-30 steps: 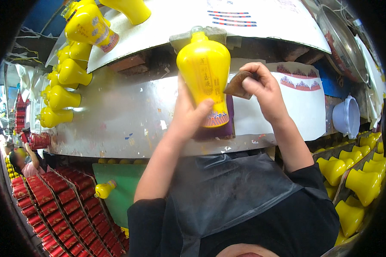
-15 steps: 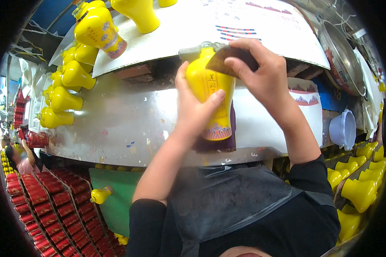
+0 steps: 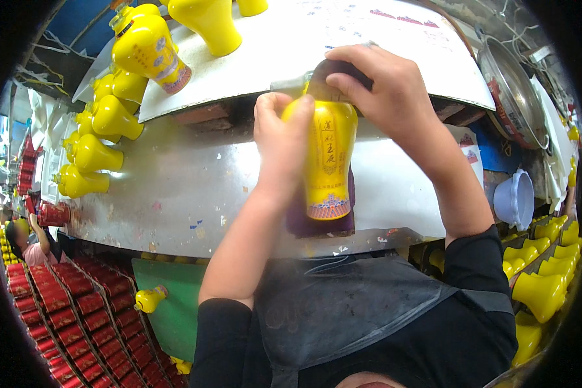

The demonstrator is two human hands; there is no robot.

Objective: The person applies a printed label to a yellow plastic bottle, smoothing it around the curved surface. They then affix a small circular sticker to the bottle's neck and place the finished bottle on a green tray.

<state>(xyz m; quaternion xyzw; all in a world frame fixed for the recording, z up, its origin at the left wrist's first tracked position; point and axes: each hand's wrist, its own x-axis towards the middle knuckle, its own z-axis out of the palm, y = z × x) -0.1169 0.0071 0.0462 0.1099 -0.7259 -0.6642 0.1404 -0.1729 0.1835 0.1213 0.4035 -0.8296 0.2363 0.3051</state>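
Observation:
A yellow vase-shaped bottle (image 3: 330, 171) with dark lettering and a blue-and-red patterned band at its base lies on a purple cloth pad (image 3: 302, 223), neck pointing away from me. My left hand (image 3: 279, 139) is closed at the bottle's left shoulder, its thumb near the neck. My right hand (image 3: 389, 84) pinches a dark, flat flexible scraper (image 3: 335, 76) between thumb and fingers. The scraper lies over the bottle's neck and upper shoulder, hiding most of the neck. Behind it a greyish flat piece (image 3: 286, 85) shows at the edge of the white board (image 3: 258, 68).
Decorated yellow bottles (image 3: 150, 52) stand on the board at far left; plain ones (image 3: 97, 155) line the table's left. A pale blue basin (image 3: 515, 199) and a metal pan (image 3: 517, 97) are at right. Red boxes (image 3: 90, 317) and a co-worker (image 3: 35, 246) are at left.
My left hand has shifted up toward the bottle's neck, uncovering more lettering. My right hand has moved slightly up and left with the scraper. The bottle now sits slightly lower and more upright in view.

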